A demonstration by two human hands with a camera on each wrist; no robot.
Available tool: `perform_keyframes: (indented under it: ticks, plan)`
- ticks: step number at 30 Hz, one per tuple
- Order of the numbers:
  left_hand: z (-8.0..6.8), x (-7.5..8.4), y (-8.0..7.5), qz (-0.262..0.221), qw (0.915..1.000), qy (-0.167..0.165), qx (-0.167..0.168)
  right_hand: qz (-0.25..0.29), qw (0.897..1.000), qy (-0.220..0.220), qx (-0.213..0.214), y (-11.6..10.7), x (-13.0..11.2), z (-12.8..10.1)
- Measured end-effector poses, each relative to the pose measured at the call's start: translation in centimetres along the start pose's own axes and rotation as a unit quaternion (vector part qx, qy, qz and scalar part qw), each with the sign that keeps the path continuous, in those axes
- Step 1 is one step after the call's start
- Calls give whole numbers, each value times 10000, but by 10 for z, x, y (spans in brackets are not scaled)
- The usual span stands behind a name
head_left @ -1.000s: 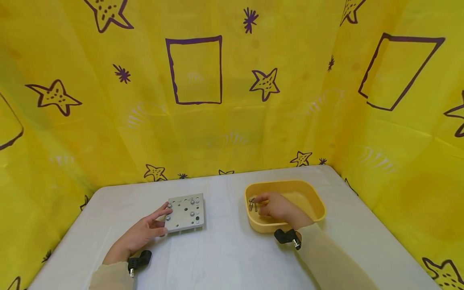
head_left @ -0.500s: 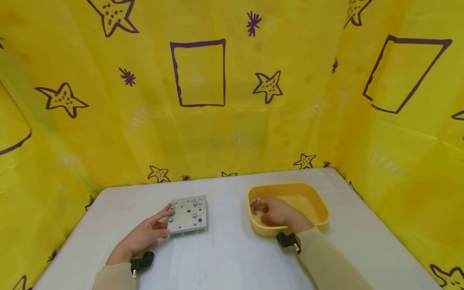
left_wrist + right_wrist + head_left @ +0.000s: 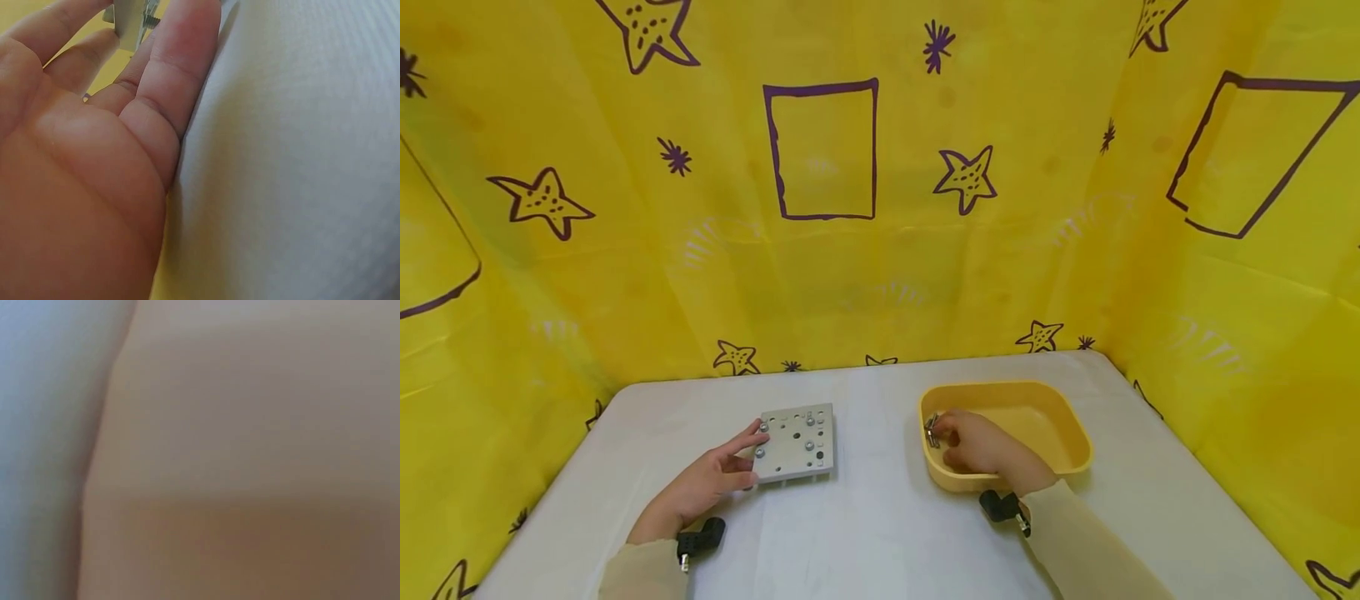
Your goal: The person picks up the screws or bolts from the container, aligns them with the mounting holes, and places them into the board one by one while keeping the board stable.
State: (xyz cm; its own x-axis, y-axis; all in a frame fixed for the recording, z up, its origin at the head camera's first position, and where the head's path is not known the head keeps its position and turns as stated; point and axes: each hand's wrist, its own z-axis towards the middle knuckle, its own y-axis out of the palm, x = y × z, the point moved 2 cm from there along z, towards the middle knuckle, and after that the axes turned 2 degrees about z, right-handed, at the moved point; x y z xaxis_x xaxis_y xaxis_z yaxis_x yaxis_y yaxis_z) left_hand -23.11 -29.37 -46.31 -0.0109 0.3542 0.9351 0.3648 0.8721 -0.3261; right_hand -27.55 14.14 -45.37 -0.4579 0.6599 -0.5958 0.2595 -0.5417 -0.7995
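A pale grey square plate (image 3: 795,442) with several holes and bolts sits at the left of the table in the head view. My left hand (image 3: 703,483) holds its left edge, a finger on the top face and the thumb by the near corner. In the left wrist view, a threaded bolt (image 3: 152,22) sticks out from the plate beyond my fingers. My right hand (image 3: 985,446) reaches into a yellow tray (image 3: 1060,417), its bent fingertips at a small pile of metal bolts (image 3: 932,432). Whether it pinches one is hidden. Only blurred skin fills most of the right wrist view.
The white table (image 3: 865,533) runs back to a yellow patterned curtain (image 3: 827,292) on the far side and both flanks. The tray's raised wall stands around my right hand. Black wrist cameras (image 3: 702,537) sit on both wrists.
My right fingers have moved in onto the bolts at the tray's left end, and the bolts have shifted together. The left hand stays on the plate. The whole head view has drifted slightly.
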Motion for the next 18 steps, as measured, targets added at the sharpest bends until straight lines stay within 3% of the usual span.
perform_keyframes:
  ticks: [12, 18]
  plan:
    - [-1, 1, 1, -82, 10000, 28, 19, 132, 9998, 145, 4, -2, -1, -1]
    - [-1, -1, 0, 1, 10000, 50, 42, 242, 9997, -3, -11, -1, -1, 0]
